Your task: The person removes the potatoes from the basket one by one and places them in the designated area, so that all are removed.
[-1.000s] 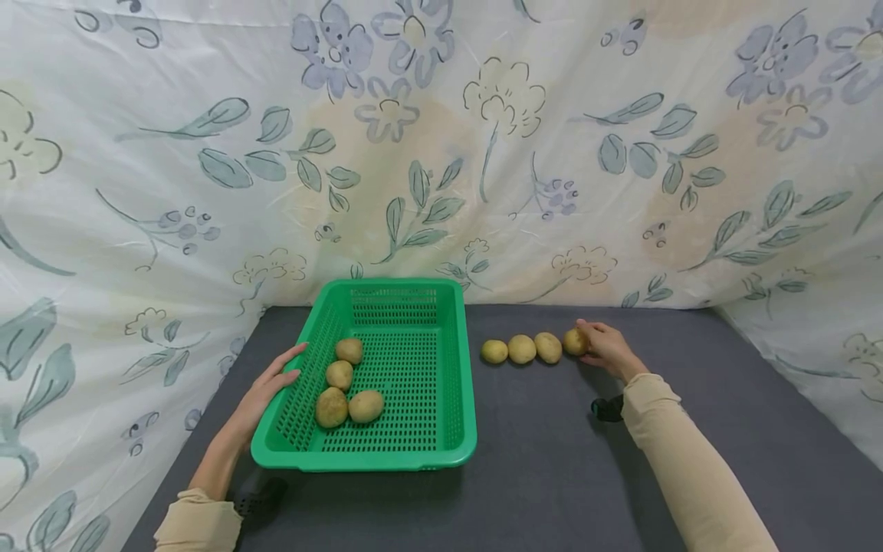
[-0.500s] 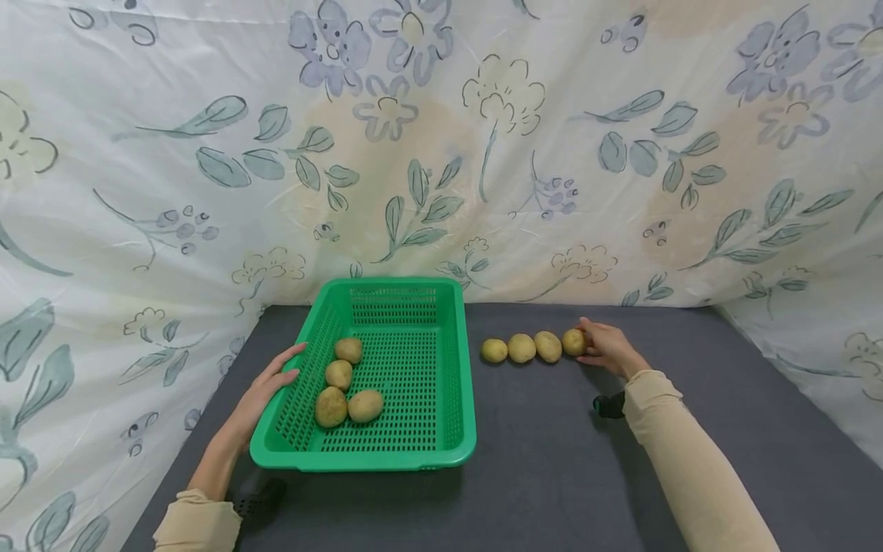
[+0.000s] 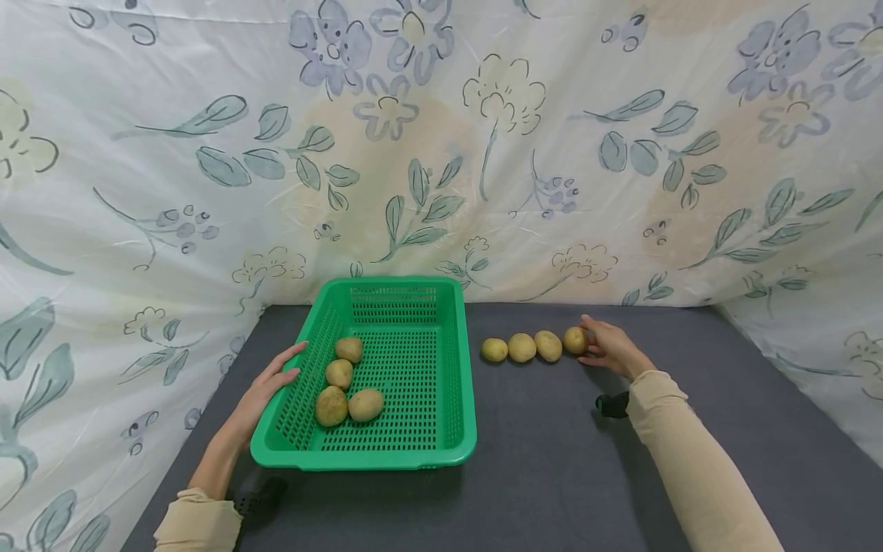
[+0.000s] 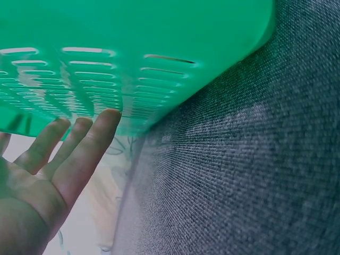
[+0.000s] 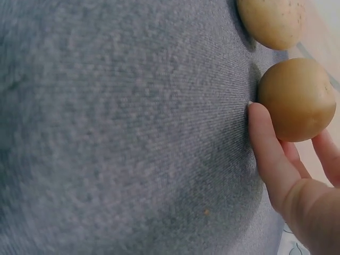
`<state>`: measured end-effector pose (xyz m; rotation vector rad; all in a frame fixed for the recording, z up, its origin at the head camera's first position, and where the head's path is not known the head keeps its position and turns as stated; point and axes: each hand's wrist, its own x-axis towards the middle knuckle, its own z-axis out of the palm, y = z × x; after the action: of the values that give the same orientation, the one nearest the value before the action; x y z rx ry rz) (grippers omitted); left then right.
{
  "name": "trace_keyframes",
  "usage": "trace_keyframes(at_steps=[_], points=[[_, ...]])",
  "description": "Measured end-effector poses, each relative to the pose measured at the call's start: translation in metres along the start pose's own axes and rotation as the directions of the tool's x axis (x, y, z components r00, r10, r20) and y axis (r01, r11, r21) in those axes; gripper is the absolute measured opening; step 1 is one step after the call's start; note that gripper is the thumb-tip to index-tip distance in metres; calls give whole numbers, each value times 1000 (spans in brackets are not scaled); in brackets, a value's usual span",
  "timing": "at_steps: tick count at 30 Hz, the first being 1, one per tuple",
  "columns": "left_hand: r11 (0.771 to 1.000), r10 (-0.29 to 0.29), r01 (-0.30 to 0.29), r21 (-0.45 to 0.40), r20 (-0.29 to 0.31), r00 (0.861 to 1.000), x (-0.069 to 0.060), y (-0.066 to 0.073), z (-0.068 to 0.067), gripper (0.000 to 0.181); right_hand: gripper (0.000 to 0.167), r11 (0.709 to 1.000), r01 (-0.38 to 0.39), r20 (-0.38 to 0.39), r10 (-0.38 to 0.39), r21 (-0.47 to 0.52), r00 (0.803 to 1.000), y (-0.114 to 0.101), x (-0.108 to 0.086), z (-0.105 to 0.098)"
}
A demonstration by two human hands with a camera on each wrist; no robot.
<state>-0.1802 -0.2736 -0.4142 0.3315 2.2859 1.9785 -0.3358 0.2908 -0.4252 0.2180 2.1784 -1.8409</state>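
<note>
A green plastic basket (image 3: 372,460) with slotted walls stands on the left, with several potatoes (image 3: 332,406) on its floor. My left hand (image 3: 257,400) rests at the basket's left side, thumb and index over the rim; in the left wrist view its straight fingers (image 4: 87,154) lie against the slotted wall. To the basket's right, several potatoes (image 3: 521,348) form a row. My right hand (image 3: 614,349) is at the right-end potato (image 3: 576,340), fingers and thumb loosely around its right side. In the right wrist view that potato (image 5: 297,100) sits on the cloth, the thumb extended beside it.
A dark grey cloth (image 3: 538,460) covers the table. Flowered white curtain (image 3: 441,153) hangs behind and along both sides. A neighbouring potato (image 5: 273,21) lies just beyond the end one in the right wrist view.
My right hand has shifted slightly right, its fingers loosening from the end potato, which has stayed in the row. The left hand and basket have not visibly moved.
</note>
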Motion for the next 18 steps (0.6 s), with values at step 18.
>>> trace_keyframes(at_steps=[18], points=[[1000,1,-1,15,-9,1000,0,-1,0,57,74,1000,-5,3,5,25,1000,-3,-6,-4]])
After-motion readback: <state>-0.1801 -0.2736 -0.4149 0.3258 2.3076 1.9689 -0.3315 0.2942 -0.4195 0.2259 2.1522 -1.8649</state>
